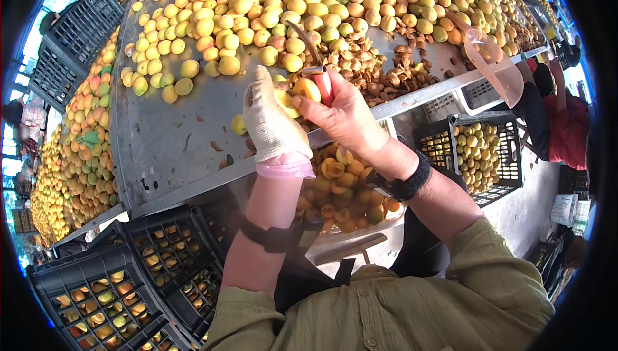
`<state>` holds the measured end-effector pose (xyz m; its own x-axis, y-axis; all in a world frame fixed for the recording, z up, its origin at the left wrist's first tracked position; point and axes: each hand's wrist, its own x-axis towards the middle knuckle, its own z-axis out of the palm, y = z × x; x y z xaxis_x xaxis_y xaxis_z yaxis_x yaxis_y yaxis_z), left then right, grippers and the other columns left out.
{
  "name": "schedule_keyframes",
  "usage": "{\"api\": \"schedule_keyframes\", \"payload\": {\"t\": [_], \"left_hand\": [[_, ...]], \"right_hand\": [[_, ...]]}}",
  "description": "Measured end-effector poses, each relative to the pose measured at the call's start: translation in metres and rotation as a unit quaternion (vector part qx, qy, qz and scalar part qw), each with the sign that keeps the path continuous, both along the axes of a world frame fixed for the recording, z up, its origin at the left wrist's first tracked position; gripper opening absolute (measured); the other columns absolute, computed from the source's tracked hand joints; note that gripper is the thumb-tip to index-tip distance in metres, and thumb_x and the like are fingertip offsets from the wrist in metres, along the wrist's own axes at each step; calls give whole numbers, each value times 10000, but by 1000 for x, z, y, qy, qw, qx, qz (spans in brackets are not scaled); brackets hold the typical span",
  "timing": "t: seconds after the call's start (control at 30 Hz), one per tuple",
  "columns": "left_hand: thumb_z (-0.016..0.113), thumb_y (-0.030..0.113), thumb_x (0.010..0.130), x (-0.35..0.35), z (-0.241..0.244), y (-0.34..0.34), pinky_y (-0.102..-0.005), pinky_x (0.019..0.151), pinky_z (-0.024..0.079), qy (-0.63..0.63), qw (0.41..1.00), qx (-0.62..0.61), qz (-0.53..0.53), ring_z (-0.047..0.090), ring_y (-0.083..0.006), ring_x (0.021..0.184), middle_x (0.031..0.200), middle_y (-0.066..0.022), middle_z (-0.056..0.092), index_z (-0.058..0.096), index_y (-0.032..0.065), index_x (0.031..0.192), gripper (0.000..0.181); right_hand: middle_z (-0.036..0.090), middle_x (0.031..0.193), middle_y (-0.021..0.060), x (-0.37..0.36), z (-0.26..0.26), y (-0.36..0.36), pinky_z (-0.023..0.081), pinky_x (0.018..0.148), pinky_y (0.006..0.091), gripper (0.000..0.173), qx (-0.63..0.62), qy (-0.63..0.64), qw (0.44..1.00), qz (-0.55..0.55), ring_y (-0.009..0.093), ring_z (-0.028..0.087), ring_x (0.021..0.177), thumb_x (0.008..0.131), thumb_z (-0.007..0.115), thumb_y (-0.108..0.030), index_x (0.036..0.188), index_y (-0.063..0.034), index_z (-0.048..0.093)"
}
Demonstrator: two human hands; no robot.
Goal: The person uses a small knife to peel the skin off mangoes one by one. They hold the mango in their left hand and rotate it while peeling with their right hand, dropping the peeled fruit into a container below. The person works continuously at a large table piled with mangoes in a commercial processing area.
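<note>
Over the near edge of a metal table (pixel 193 158), my left hand (pixel 273 119), in a whitish knit glove with a pink cuff beneath, holds a yellow apricot piece (pixel 287 103). Close beside it, my right hand (pixel 345 109) is bare and grips the red handle of a curved-blade knife (pixel 324 85), its blade pointing up and away. An orange apricot half (pixel 307 89) sits at the right fingertips, between both hands. Brown apricot pits (pixel 357 63) lie just beyond the hands, and whole yellow apricots (pixel 231 27) are heaped farther back. Below the hands is a container of cut apricots (pixel 343 191).
Black plastic crates (pixel 91 264) holding apricots stand at lower left; another crate (pixel 512 158) stands at right. A translucent plastic scoop (pixel 495 68) rests at the table's right edge. More apricots (pixel 87 138) fill the left side. A person in red (pixel 567 129) is at far right.
</note>
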<state>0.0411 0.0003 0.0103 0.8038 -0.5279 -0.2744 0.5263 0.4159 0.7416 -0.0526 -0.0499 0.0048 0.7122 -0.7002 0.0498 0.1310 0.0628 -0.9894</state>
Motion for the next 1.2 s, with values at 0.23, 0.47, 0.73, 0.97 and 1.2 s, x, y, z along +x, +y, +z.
{"api": "schedule_keyframes", "payload": {"t": [0.23, 0.47, 0.73, 0.97, 1.2], "left_hand": [[557, 438, 914, -2, 7, -2, -270, 572, 339, 69, 995, 71, 3, 490, -84, 620, 735, 28, 556, 494, 156, 803, 310], [530, 443, 931, -1, 16, 5, -281, 619, 384, 77, 994, 77, -15, 522, -111, 657, 751, 1, 560, 512, 136, 852, 317], [544, 422, 935, -3, 3, -3, -347, 664, 463, -51, 995, 78, 30, 558, -165, 717, 843, -51, 561, 535, 73, 928, 349], [550, 434, 923, 6, 4, -6, -290, 561, 389, 10, 997, 72, 35, 532, -107, 652, 792, 6, 570, 534, 119, 876, 319], [459, 583, 925, 11, 18, 19, -267, 613, 465, -249, 882, 147, -371, 595, -120, 692, 794, -55, 624, 596, 19, 1020, 588]], "right_hand": [[411, 622, -65, -3, 3, -38, 276, 391, 188, 314, 66, 72, 993, -73, 19, 342, 467, 894, 653, -382, 979, -112, 515], [497, 678, -32, -14, 25, -30, 369, 447, 195, 359, 147, 93, 983, 51, 30, 443, 550, 871, 676, -408, 969, -93, 532], [590, 796, 50, -5, 8, -19, 496, 696, 271, 388, -146, 129, 981, -21, 92, 531, 757, 808, 768, -270, 968, -5, 534], [608, 806, 38, -8, 15, -28, 489, 632, 255, 409, 11, 75, 995, -58, 87, 558, 715, 860, 698, -372, 990, -14, 550], [358, 589, -55, -20, 27, -45, 243, 386, 210, 338, 357, 9, 934, -5, 47, 305, 453, 935, 536, -484, 903, -153, 478]]}}
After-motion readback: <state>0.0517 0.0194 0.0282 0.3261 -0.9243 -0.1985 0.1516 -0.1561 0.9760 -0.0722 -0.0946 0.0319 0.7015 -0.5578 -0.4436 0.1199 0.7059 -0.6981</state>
